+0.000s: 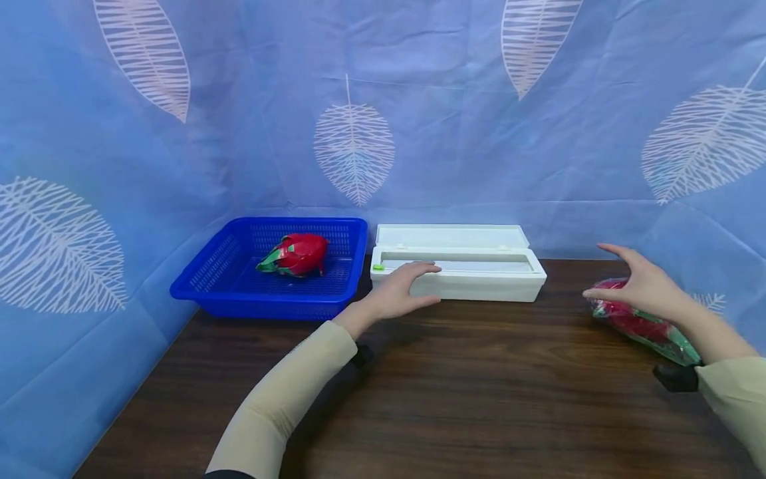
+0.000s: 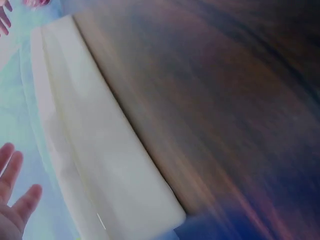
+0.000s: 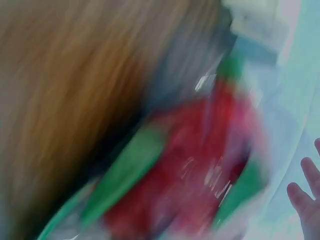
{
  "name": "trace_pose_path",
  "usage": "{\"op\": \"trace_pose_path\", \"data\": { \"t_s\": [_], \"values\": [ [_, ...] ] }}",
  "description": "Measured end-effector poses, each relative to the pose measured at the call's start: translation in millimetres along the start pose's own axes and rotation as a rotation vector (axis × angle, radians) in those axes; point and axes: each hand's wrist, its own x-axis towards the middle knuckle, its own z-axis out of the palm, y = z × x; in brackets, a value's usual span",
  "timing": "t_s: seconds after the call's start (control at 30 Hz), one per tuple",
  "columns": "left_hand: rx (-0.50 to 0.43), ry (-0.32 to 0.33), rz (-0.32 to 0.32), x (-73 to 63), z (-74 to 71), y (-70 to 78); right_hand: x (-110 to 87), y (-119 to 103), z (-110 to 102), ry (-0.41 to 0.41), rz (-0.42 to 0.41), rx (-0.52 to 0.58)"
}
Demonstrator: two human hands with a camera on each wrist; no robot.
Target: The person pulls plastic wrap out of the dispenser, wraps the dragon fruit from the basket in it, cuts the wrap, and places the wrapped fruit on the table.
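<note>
We see a wrapped dragon fruit [image 1: 643, 326] by the right hand [image 1: 649, 286] and a bare dragon fruit [image 1: 304, 254] in the blue basket [image 1: 269, 309].
We think one fruit is done, since shiny clear plastic [image 1: 679, 349] covers it, and one is left, since we see no plastic on it. Both are away from the white box [image 1: 479, 287], which stands on the counter [image 1: 455, 399] between them with its lid [image 1: 449, 235] up. The right fingers are spread, thumb apart, and pinch nothing. The wrapped dragon fruit lies just below them in the head view, but we cannot tell if they touch it. The left hand [image 1: 397, 293] hangs in front of the white box, its fingers and thumb apart, holding nothing. The bare dragon fruit is well to its left.
</note>
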Motion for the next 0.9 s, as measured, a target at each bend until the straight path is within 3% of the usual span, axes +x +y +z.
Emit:
{"op": "trace_pose_path", "data": {
  "t_s": [0.2,0.43,0.7,0.9],
  "values": [
    [0.035,0.127,-0.053,9.7,-0.7,-13.5,32.0,-34,24,-0.013,-0.035,-0.012],
    [0.104,0.234,-0.117,20.6,4.0,-26.5,57.3,-48,47,-0.011,-0.095,0.044],
    [0.148,0.260,-0.220,23.1,6.6,-38.7,70.6,-55,65,0.010,-0.127,0.044],
    [0.172,0.274,-0.235,23.8,7.5,-46.5,75.0,-50,74,0.007,-0.128,-0.022]
  ]
}}
